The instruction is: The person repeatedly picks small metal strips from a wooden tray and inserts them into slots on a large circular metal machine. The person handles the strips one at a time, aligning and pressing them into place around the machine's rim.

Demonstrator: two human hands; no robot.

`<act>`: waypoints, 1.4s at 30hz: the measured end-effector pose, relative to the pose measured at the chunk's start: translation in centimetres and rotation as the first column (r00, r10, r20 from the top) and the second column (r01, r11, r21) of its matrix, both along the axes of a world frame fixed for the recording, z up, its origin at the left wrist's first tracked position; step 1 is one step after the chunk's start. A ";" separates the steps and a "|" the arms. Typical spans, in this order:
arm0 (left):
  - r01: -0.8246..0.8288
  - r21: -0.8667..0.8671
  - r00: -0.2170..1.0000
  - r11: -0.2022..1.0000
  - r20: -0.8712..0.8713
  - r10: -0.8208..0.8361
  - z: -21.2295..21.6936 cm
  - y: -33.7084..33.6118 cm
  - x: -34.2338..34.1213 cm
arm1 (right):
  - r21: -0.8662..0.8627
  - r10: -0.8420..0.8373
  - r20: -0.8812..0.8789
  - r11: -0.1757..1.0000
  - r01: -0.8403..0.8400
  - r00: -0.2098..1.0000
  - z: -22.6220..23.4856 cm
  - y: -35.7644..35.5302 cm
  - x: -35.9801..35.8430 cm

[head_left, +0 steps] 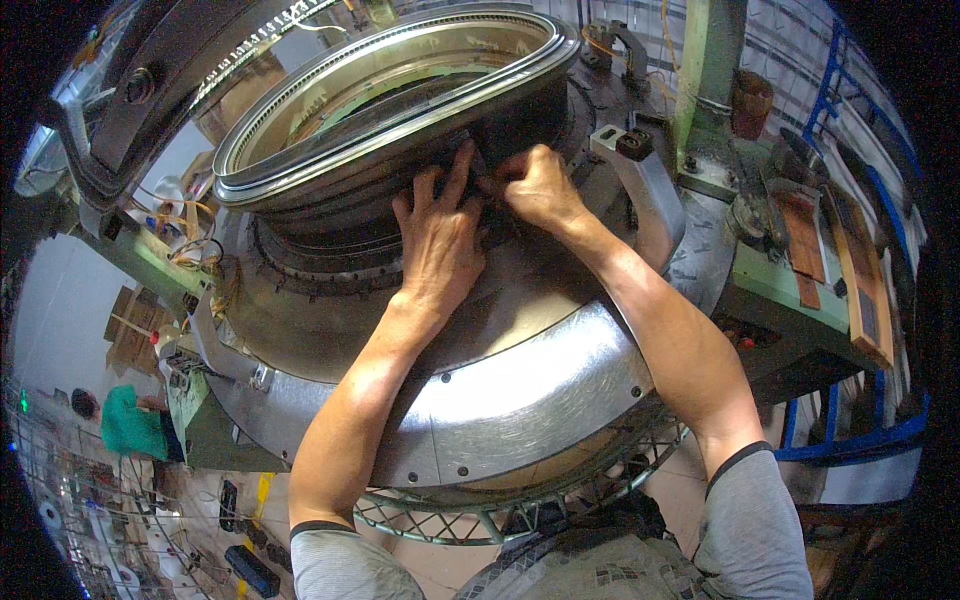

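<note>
Works with both bare hands at the near outer wall of a big metal cylinder [350,185], probably part of a circular knitting machine. Located at upper centre, under a wide ribbed rim [390,135] and above a round metal bed plate [330,330].

Has left hand [440,235] loosely spread, back toward camera, fingers pointing up at the cylinder wall, index finger highest; no grasp visible there. Has right hand [538,188] curled almost to a fist, just beside the left fingertips. Looks like a pinch, but cannot tell about any part or tool inside, with fingertips hidden.

Step in hand, as a judgement: close finger work at one spot below the rim, likely steadying or feeling with the left, pinching or pressing with the right. Cannot tell fitting from removing.

Calls next for a steady left hand at that spot, a small controlled push, pull or twist from the right, and a clear look past the knuckles. Could scrape knuckles on the rim, or drop a small piece onto the bed plate.

Also in view: curved metal bracket [650,195] near right forearm, polished curved skirt [520,395] below, green upright [710,60] and wooden frame [868,325] off to the right.
</note>
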State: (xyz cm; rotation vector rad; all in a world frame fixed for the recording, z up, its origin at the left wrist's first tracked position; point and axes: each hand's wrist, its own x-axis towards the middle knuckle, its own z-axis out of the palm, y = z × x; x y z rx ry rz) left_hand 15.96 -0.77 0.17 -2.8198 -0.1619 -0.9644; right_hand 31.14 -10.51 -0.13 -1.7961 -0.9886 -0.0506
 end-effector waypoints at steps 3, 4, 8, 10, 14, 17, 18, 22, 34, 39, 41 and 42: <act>0.004 0.012 1.000 1.000 0.000 -0.004 0.1 0.1 0.1 | 0.002 0.001 -0.003 1.000 -0.001 1.000 0.1 0.0 -0.1; -0.002 0.026 1.000 1.000 -0.004 0.002 0.1 0.1 0.0 | 0.009 0.005 -0.007 1.000 -0.005 1.000 0.1 0.0 -0.1; -0.026 0.027 0.998 0.999 -0.057 0.028 0.3 0.0 -0.1 | 0.019 0.014 0.001 1.000 -0.014 1.000 0.2 -0.2 -0.3; -0.024 0.030 0.998 0.999 -0.051 0.025 0.3 0.0 0.0 | 0.011 0.001 0.002 1.000 -0.001 1.000 0.1 -0.2 -0.2; -0.013 0.015 0.999 1.000 -0.049 0.014 0.4 0.1 0.0 | -0.011 -0.041 0.021 0.999 0.041 0.999 -0.2 0.2 0.1; -0.024 0.014 0.997 1.000 -0.069 0.025 0.4 0.1 0.0 | 0.018 -0.047 0.014 0.999 0.046 0.999 -0.4 0.5 0.3; -0.031 0.018 0.997 0.999 -0.076 0.032 0.4 0.1 0.0 | -0.001 -0.045 0.012 0.999 0.045 0.999 -0.5 0.6 0.4; -0.031 0.064 0.997 0.997 -0.065 0.035 0.7 -0.1 -0.1 | -0.049 -0.091 0.106 0.994 0.097 0.990 -0.3 0.6 0.1; -0.157 0.049 0.975 0.986 -0.153 0.163 3.8 -0.4 -1.5 | 0.040 -0.109 0.409 0.994 0.102 0.906 0.1 0.2 -2.4; -0.091 0.141 0.975 0.986 -0.187 0.117 4.0 0.7 -2.1 | 0.045 -0.050 0.180 0.998 0.043 0.982 -1.0 1.1 -1.6; -0.040 0.110 0.974 0.993 -0.217 0.064 3.4 1.4 -1.9 | 0.070 -0.027 0.113 0.997 0.019 0.993 -1.6 1.3 -1.3; 0.016 0.099 0.988 0.995 -0.155 -0.001 3.1 1.7 -1.7 | 0.080 -0.014 0.080 0.997 0.008 0.997 -1.9 1.2 -1.4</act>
